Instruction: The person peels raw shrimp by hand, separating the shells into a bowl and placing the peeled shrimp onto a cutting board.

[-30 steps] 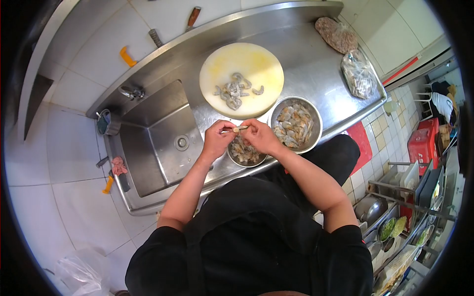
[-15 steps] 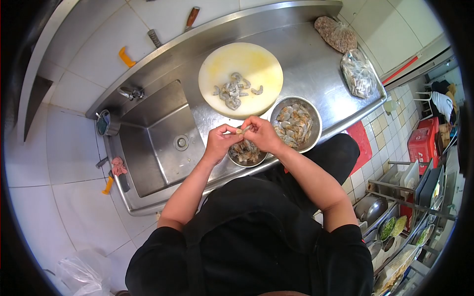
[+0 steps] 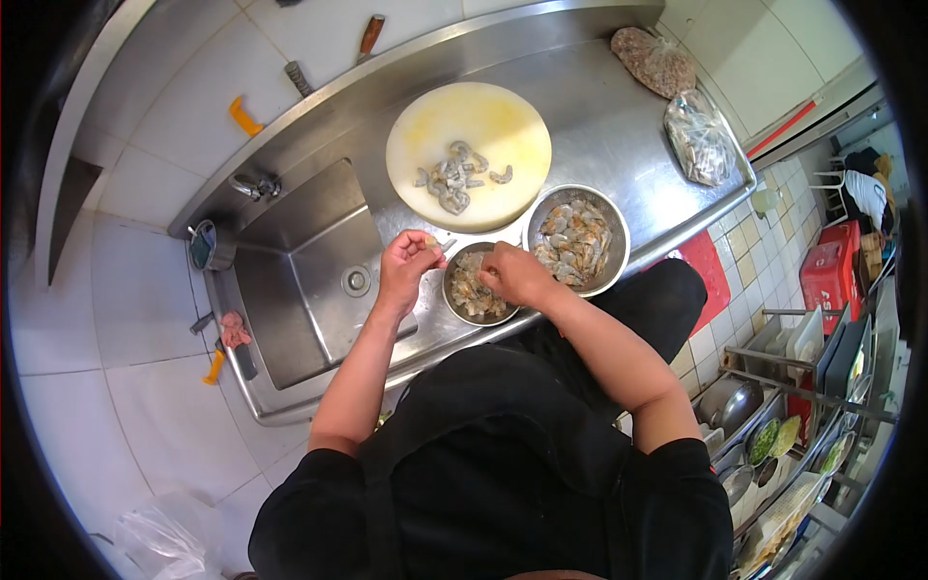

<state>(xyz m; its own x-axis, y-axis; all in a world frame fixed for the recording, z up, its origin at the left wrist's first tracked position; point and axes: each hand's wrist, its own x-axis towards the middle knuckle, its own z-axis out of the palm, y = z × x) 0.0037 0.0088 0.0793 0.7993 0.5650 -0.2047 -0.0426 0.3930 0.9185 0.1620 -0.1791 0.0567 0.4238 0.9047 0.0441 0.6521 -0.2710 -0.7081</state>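
My left hand (image 3: 406, 269) pinches a small grey shrimp (image 3: 447, 246) between thumb and fingertips, just left of the smaller metal bowl (image 3: 447, 292). Over that bowl's right side is my right hand (image 3: 520, 276), fingers bunched and pointing down; whatever they hold is hidden. Shrimp shells and scraps (image 3: 472, 290) fill the smaller bowl. To its right, the larger metal bowl (image 3: 624, 237) holds many unpeeled shrimp (image 3: 575, 242). Behind the bowls, a pile of peeled grey shrimp (image 3: 450, 182) lies on a round white cutting board (image 3: 503, 114), one shrimp apart from the rest.
A steel sink basin (image 3: 290, 290) with a faucet (image 3: 255, 185) is at left. Two filled plastic bags (image 3: 698, 145) sit at the counter's far right. Knife handles (image 3: 370, 37) stick up behind the back edge. Shelves with containers (image 3: 764, 440) stand at lower right.
My hands have come apart from their meeting point above the smaller bowl. The left moved left with the shrimp; the right moved slightly right and down over the shells.
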